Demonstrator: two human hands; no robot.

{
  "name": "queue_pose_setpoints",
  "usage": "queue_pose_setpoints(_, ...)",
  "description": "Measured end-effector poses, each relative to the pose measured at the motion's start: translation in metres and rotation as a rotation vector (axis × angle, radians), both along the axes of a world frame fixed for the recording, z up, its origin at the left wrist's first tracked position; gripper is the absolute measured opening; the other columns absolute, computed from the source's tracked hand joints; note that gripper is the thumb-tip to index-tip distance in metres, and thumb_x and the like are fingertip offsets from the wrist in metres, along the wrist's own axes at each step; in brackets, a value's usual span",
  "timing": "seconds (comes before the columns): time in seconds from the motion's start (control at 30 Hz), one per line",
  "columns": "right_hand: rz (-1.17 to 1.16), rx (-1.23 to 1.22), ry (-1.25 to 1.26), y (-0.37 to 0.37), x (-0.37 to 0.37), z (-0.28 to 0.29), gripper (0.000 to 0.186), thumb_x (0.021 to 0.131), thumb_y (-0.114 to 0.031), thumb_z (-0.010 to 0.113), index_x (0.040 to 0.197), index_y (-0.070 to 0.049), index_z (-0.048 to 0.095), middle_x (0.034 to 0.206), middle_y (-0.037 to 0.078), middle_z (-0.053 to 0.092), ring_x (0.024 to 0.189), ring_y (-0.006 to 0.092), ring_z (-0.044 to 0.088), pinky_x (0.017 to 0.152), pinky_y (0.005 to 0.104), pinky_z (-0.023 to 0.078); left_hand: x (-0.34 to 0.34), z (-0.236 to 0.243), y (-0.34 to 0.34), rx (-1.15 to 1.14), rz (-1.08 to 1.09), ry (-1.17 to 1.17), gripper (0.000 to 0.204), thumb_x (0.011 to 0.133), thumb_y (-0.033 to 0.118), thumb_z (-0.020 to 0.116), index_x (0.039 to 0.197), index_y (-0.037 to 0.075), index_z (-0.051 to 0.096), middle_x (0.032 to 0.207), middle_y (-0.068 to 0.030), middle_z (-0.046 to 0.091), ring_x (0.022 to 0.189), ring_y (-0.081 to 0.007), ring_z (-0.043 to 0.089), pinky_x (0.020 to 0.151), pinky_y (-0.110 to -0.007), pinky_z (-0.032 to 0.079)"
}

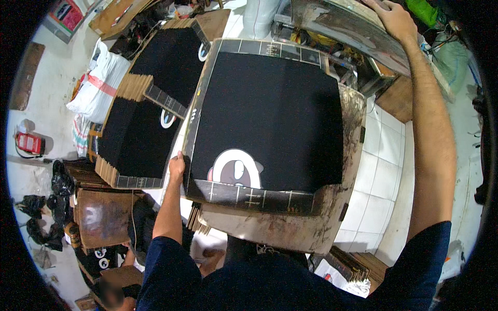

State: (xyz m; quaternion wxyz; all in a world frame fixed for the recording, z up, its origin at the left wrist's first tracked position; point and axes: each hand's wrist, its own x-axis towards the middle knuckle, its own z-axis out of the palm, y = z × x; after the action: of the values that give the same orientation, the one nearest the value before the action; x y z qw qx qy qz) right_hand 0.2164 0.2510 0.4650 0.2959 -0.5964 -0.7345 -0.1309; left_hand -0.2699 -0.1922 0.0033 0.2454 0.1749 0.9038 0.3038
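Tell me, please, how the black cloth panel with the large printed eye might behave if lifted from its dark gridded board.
The black cloth panel is probably floppy: its edges look uneven against the dark gridded board. It seems light, lying thin and flat.

No legible text. Dark board's border (282,200) has white grid lines plus tiny light marks, too small to read. Red sheet (67,17), upper left: any print unreadable.

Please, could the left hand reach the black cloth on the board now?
Likely yes: the left hand is at the left edge of the dark board, and nothing visible blocks the black cloth.
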Motion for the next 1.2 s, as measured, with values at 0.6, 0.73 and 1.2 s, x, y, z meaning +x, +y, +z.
queue_pose_setpoints(0.6,-0.018,0.013,-0.003,-0.017,-0.001,-0.018,0.076,0.079,-0.08,0.066,0.093,-0.006,0.079,0.088,0.024,0.074,0.087,0.0406,0.073,0.079,0.0491,0.056,0.047,-0.013,-0.019,0.142,0.083,-0.088,0.052,0.106,0.037,0.054,0.1,-0.01,0.072,0.085,-0.0187,0.072,0.08,-0.0268,0.065,0.08,-0.043,0.05)
queue_pose_setpoints(0.73,-0.013,0.004,-0.009,-0.014,-0.001,-0.016,0.078,0.078,-0.08,0.066,0.096,-0.006,0.08,0.092,0.024,0.075,0.09,0.0406,0.073,0.082,0.0482,0.056,0.051,-0.001,-0.015,0.08,0.112,-0.188,0.051,0.108,0.035,0.053,0.111,-0.013,0.07,0.092,-0.0213,0.072,0.088,-0.0263,0.066,0.084,-0.042,0.05)
queue_pose_setpoints(1.2,-0.054,-0.05,-0.031,-0.007,0.003,-0.013,0.086,0.077,-0.085,0.061,0.105,-0.006,0.079,0.102,0.024,0.076,0.1,0.0404,0.073,0.09,0.0483,0.056,0.137,0.059,-0.067,0.318,0.107,-0.395,0.035,0.107,0.03,0.06,0.089,0.002,0.069,0.076,0.0041,0.059,0.068,-0.0084,0.046,0.06,-0.029,0.037)
